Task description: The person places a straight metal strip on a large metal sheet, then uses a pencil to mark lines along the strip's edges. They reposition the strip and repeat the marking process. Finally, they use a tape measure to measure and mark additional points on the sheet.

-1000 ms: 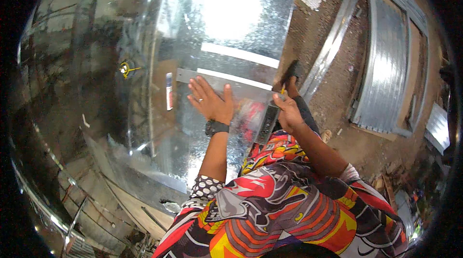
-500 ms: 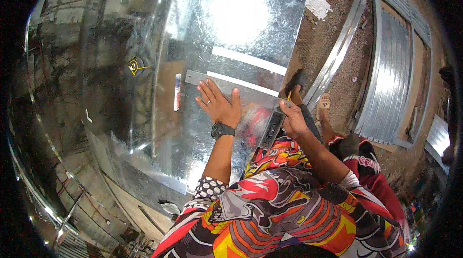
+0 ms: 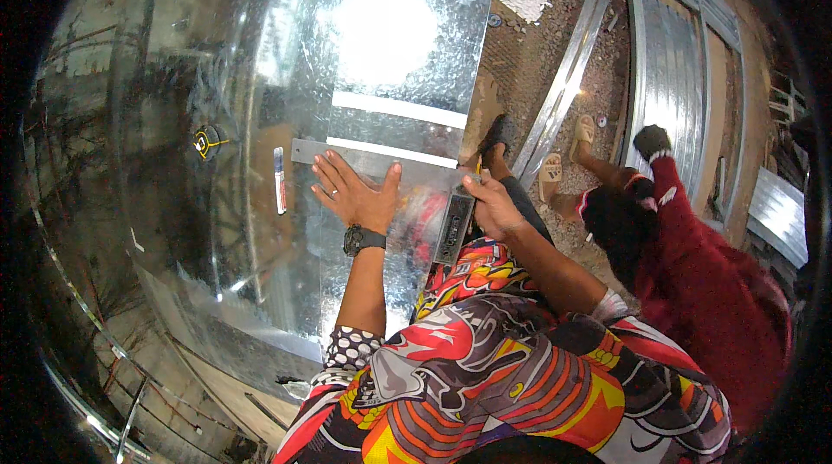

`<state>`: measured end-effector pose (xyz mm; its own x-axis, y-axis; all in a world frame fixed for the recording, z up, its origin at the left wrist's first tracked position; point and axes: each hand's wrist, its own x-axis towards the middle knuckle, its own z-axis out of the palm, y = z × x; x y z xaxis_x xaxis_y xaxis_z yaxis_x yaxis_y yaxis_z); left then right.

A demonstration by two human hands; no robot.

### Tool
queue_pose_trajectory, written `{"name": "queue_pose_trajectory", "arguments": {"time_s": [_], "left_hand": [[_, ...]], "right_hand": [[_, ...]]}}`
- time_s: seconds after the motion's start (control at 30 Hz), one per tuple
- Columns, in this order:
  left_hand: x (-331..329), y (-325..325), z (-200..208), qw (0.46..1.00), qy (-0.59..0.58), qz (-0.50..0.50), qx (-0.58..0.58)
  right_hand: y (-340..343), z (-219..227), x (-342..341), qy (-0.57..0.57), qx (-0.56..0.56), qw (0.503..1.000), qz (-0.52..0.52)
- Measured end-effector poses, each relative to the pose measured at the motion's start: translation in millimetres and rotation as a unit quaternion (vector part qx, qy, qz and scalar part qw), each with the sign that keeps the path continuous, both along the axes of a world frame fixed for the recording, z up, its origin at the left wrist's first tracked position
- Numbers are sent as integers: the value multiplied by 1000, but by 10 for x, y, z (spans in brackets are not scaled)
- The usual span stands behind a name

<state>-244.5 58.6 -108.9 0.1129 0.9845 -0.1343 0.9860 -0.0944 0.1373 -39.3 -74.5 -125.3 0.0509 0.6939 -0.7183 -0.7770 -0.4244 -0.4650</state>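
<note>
My left hand (image 3: 355, 195) lies flat with fingers spread, pressing the steel blade of a try square (image 3: 425, 171) onto a shiny sheet of metal (image 3: 381, 104). The square's thick dark stock (image 3: 451, 226) lies along the sheet's right edge. There my right hand (image 3: 498, 208) is closed at the corner of the square, thumb on the stock. A thin yellow stick (image 3: 479, 166) pokes out by its fingers; its kind is hard to make out. Beyond the blade run two white strips (image 3: 399, 107). A marker (image 3: 280, 181) lies left of my left hand.
A black and yellow tape measure (image 3: 206, 143) sits farther left on the sheet. At right, a co-worker in a maroon top (image 3: 711, 265) bends low, wearing a dark glove (image 3: 652, 143). Long metal channels (image 3: 568, 74) and corrugated panels (image 3: 672, 74) lie on the gravel.
The view has swung, so the sheet and my hands sit farther left in it. Both hands keep their places on the square. The co-worker in maroon has come farther into view.
</note>
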Motion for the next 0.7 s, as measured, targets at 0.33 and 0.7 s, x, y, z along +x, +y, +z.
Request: {"name": "queue_pose_trajectory", "arguments": {"time_s": [0.33, 0.7], "left_hand": [[-34, -24, -46, 1000, -8, 9, 3], [-14, -59, 92, 1000, 3, 13, -15]], "right_hand": [[351, 734, 729, -381, -65, 913, 131], [1629, 487, -82, -557, 248, 641, 467]]}}
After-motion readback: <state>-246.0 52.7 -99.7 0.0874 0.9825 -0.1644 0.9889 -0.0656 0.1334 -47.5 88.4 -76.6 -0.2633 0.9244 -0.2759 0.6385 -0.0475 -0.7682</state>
